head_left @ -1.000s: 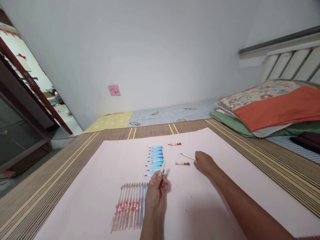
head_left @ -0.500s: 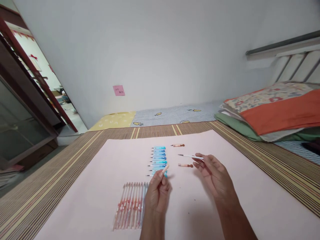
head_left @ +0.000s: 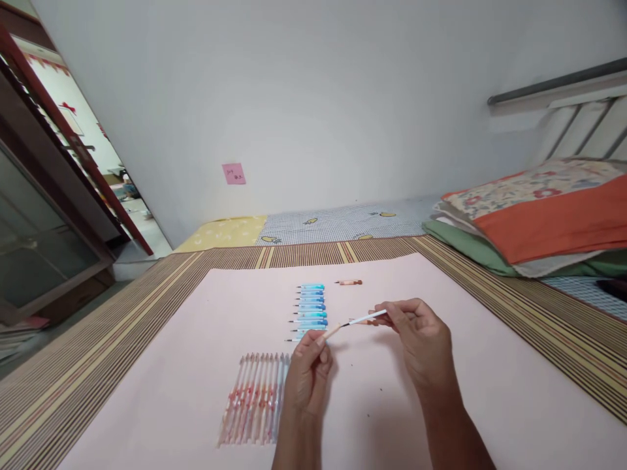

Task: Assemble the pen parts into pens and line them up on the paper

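Note:
My left hand (head_left: 307,377) is closed on a pale orange pen barrel (head_left: 333,331) that sticks up and to the right. My right hand (head_left: 420,339) pinches a thin white refill (head_left: 365,318), its dark tip meeting the barrel's open end. Both hands hover over a pink sheet (head_left: 441,418). Just left of them lies a row of several blue pens (head_left: 309,311). Several pinkish clear pens (head_left: 255,399) lie side by side at lower left. One brown-capped pen piece (head_left: 349,282) lies farther back; another is mostly hidden behind the refill.
The pink sheet rests on a striped mat (head_left: 98,352) covering a bed. Folded bedding with an orange pillow (head_left: 543,219) is stacked at the right. A white wall with a pink sticky note (head_left: 234,173) is behind. A dark cabinet and doorway (head_left: 53,215) stand at the left.
My right hand picked the white refill off the sheet and brought it left to the barrel's end. My left hand tilted the barrel toward it.

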